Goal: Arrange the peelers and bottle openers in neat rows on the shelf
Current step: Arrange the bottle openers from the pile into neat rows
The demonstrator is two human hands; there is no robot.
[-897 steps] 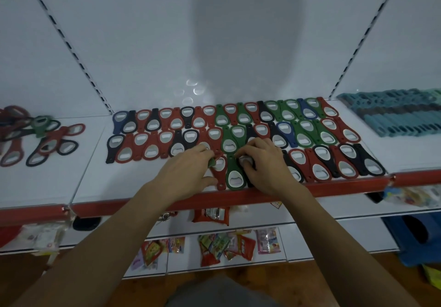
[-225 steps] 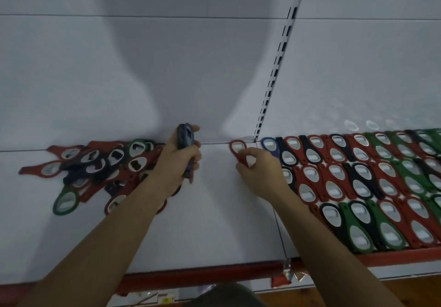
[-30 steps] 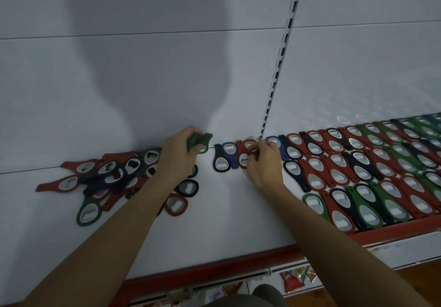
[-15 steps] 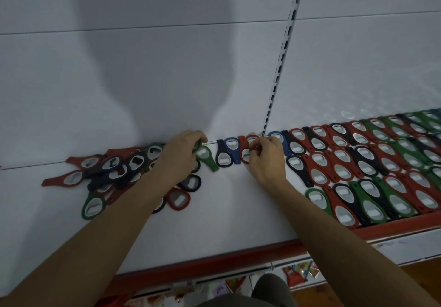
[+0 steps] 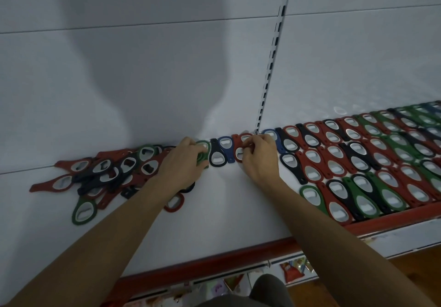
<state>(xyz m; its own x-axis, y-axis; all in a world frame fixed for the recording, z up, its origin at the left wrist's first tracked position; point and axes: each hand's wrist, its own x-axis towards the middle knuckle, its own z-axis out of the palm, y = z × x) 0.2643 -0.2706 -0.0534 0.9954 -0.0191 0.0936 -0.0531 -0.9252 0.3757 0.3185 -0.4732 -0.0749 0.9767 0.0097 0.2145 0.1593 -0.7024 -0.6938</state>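
Observation:
My left hand (image 5: 182, 161) presses a green bottle opener (image 5: 203, 152) down at the back of the white shelf (image 5: 226, 206), beside a black opener (image 5: 216, 155) and a blue opener (image 5: 226, 148). My right hand (image 5: 259, 157) pinches a red opener (image 5: 239, 150) at the left end of the back row. Neat rows of red, black, green and blue openers (image 5: 358, 161) stretch to the right. A loose pile of openers (image 5: 107, 173) lies left of my left hand, partly hidden under my wrist.
A slotted upright (image 5: 272, 63) runs up the white back panel above my right hand. A red lip (image 5: 214, 262) edges the shelf front. Packaged goods (image 5: 292, 269) hang on a lower level. Bare shelf surface lies between my forearms.
My left hand brought the green opener from the air down onto the shelf next to the black one. My right hand stayed on the red opener.

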